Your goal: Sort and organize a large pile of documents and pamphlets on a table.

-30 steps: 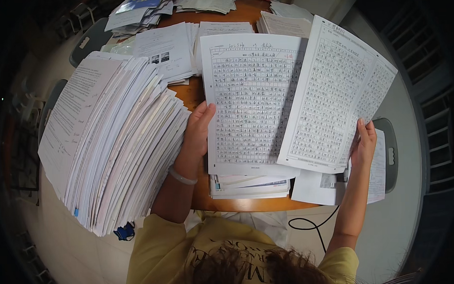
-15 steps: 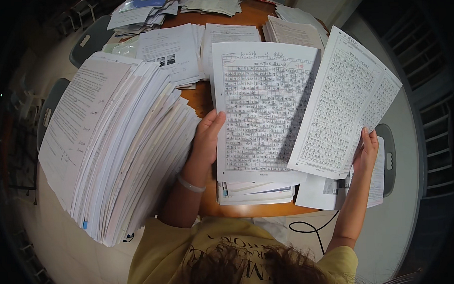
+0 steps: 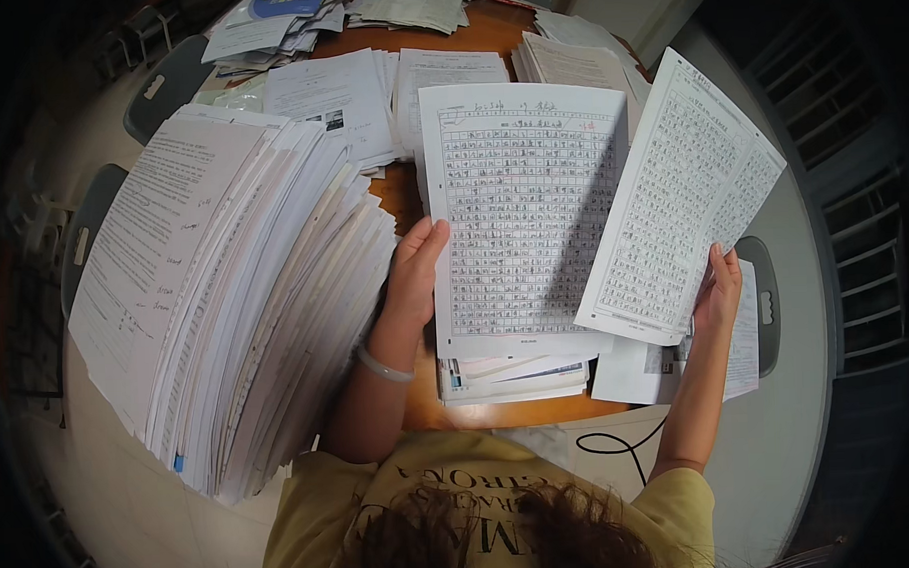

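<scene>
My left hand (image 3: 414, 277) grips the left edge of a gridded handwritten sheet (image 3: 522, 212), lifted above a low stack of papers (image 3: 513, 374) on the round wooden table (image 3: 499, 408). My right hand (image 3: 720, 293) holds a second gridded sheet (image 3: 677, 201) by its lower right edge, tilted up to the right and overlapping the first sheet's right side. A pale bracelet circles my left wrist. A tall slanting pile of printed papers (image 3: 225, 292) rises just left of my left forearm.
More paper stacks (image 3: 348, 92) and loose sheets cover the far half of the table. Grey chairs stand at the left (image 3: 162, 89) and at the right (image 3: 766, 303). A black cable (image 3: 620, 443) loops on the floor near my lap.
Both sheets have risen toward the camera and look larger. My left hand has slid from resting flat by the stack to gripping the middle sheet's left edge.
</scene>
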{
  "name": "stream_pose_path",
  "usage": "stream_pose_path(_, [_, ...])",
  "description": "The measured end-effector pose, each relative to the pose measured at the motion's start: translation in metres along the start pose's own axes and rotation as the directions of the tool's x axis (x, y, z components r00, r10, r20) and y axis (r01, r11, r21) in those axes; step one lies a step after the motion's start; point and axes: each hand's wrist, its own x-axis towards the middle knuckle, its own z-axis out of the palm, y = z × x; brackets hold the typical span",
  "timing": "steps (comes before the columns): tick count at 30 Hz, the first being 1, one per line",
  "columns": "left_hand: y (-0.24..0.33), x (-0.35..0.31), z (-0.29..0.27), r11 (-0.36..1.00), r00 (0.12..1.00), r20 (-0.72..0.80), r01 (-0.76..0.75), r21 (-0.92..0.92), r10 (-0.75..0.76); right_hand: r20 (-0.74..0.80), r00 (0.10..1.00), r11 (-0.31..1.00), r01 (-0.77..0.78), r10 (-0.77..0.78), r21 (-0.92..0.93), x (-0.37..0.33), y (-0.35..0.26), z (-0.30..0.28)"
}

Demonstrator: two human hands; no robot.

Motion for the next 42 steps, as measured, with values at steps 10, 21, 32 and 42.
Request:
stream_pose_path(10, [0.002,0.004,-0.005,1.0,0.999,-0.036,-0.002,0.002,0.002,-0.004,0.999,0.999,-0.034,0.034,-0.026,-0.001,-0.003,-0.003])
stream_pose_path(21, [0.005,0.005,0.003,1.0,1.0,-0.015,-0.016,0.003,0.016,-0.002,1.0,0.998,-0.025,0.025,-0.06,-0.013,-0.01,0.006])
stream_pose_path(32, [0.005,0.003,0.013,1.0,1.0,-0.008,-0.021,-0.004,0.021,0.036,0.999,0.996,0.009,-0.005,-0.093,-0.013,-0.008,0.009])
stream_pose_path(42, [0.004,0.004,0.009,1.0,1.0,-0.013,-0.014,0.01,0.014,0.101,0.979,0.973,-0.191,0.179,0.127,0.003,0.017,-0.016])
